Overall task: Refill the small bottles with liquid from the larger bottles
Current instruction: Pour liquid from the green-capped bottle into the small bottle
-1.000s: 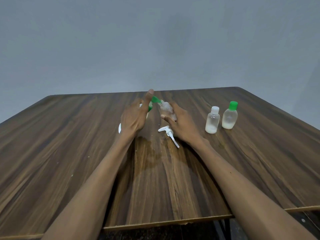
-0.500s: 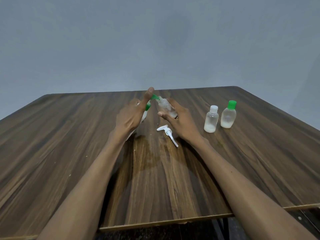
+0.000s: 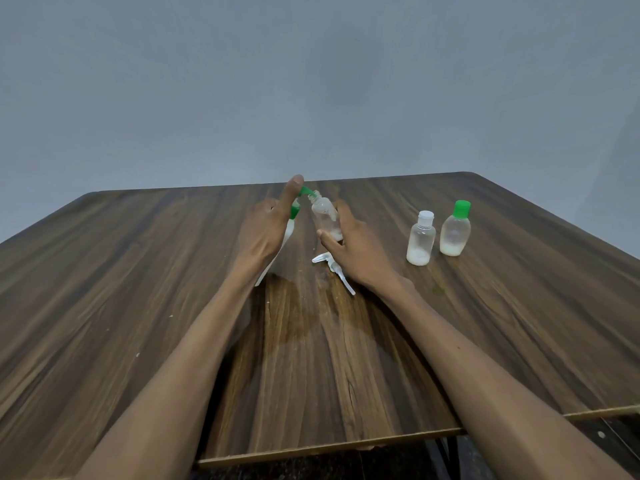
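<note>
**Pouring into the little bottle**

The person's left hand [image 3: 265, 233] is wrapped around a big white plastic bottle with a green flip-top cap [image 3: 288, 233]. Most of that bottle hides behind the hand. Its green spout [image 3: 306, 192] is tipped over to the right, with the thumb sticking up beside it. The right hand [image 3: 349, 242] holds a small clear plastic bottle with no lid [image 3: 325, 216], pinched between thumb and fingers and leaning a little to the left. The spout is right at the little bottle's open mouth, above the brown wooden table [image 3: 138, 289].

To do this well, I think the spout should stay right over the mouth. A slow, gentle squeeze is best, because the mouth is narrow and some could spill. The little bottle has only a bit of white liquid at the bottom, so it looks far from full.

Now let's count. One big bottle. Three small bottles: the one in the hand, a small clear bottle with a white cap [image 3: 421, 242] and a small clear bottle with a green cap [image 3: 455, 233], standing just beside each other on the right. One white pump top with a thin tube [image 3: 332, 268] lies on the table under the right hand.
</note>
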